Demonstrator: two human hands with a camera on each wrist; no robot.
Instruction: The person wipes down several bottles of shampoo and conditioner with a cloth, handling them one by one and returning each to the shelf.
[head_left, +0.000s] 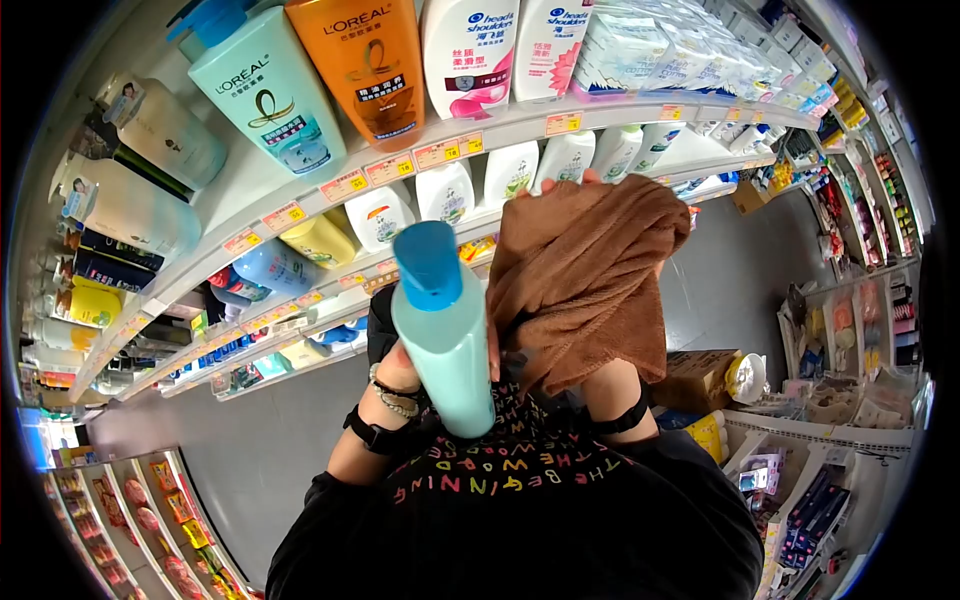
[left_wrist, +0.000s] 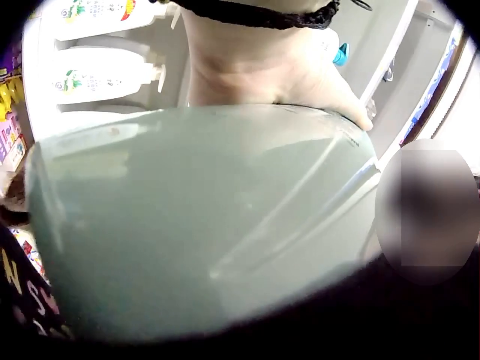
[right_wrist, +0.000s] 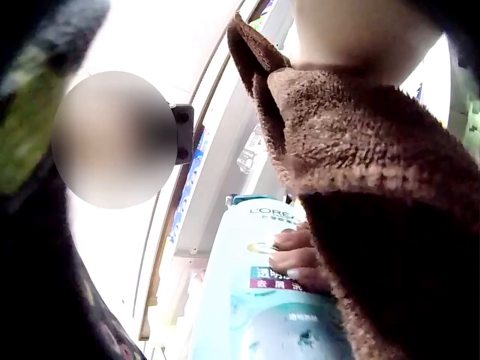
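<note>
A pale teal pump bottle (head_left: 445,350) with a blue top stands tilted before the person's chest, its label facing away in the head view. The left hand (head_left: 400,370) grips it around the body; its fingers (right_wrist: 296,259) lie across the label side in the right wrist view. The bottle (left_wrist: 202,217) fills much of the left wrist view, below the left hand (left_wrist: 262,75). To its right, the right hand (head_left: 590,177) holds a bunched brown towel (head_left: 590,270). Only fingertips show at the towel's upper edge; the towel (right_wrist: 360,135) hides most of that hand.
A curved shelf (head_left: 250,205) ahead carries large shampoo bottles, including a teal one (head_left: 262,90) and an orange one (head_left: 362,70), with tissue packs (head_left: 640,50) at right. White bottles (head_left: 445,192) line the tier below. A cardboard box (head_left: 695,378) sits at the right.
</note>
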